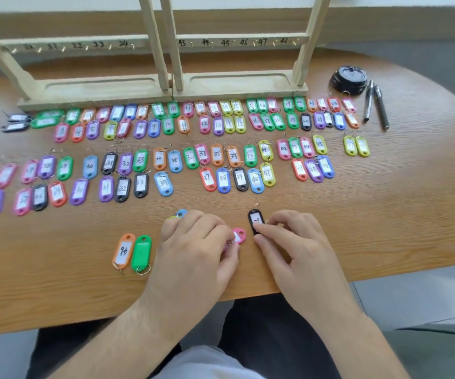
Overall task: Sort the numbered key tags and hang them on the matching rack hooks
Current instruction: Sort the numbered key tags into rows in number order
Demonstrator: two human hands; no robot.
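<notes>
Both hands rest palm down near the front edge of the bench [357, 214], forearms crossing that edge. The left hand [193, 242] curls its fingers over the ring end of one pink tag [239, 236] and pinches it. The right hand [294, 242] pinches one black tag [256, 220] between thumb and forefinger. Two loose tags lie to their left: an orange tag [123, 251] and a green tag [141, 254]. Rows of numbered tags [201, 153] reach toward the back edge, where the left rack [97, 88] and right rack [240, 83] stand. Two pens [381, 108] lie at the right end.
</notes>
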